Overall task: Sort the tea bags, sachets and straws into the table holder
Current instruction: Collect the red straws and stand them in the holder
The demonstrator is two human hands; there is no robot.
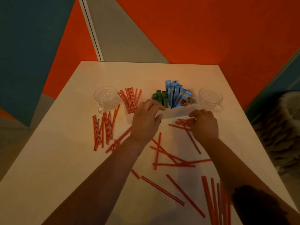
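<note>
A smooth, matte white table (65, 159) with square corners fills most of the view, and a low white holder (177, 112) of thin, plain-walled material stands near its middle. Behind the table, the wall is painted in flat orange, teal and grey angular panels.

The left hand (146, 119) lies over the holder's left front edge, fingers bent and thumb pressed to the white wall, gripping it. The right hand (204, 124) is at the holder's right front corner, its curled fingers closed on a small bundle of straws (183, 121) lying flat just in front of the holder.

Inside the holder, slim glossy blue sachets (173, 93) stand upright in the middle, short green sachets (160, 97) lean to their left, and a fan of thin red-and-white striped straws (130, 99) stands in the leftmost section. At the right end sit small packets with a printed picture, too blurred to identify.

Two clear, rounded glass cups with handles flank the holder: one (106, 99) to its left, one (211, 99) to its right.

Loose striped straws (162, 190), straight and stiff, lie scattered on the table in front of the holder, with a denser cluster (102, 130) to its front left.
</note>
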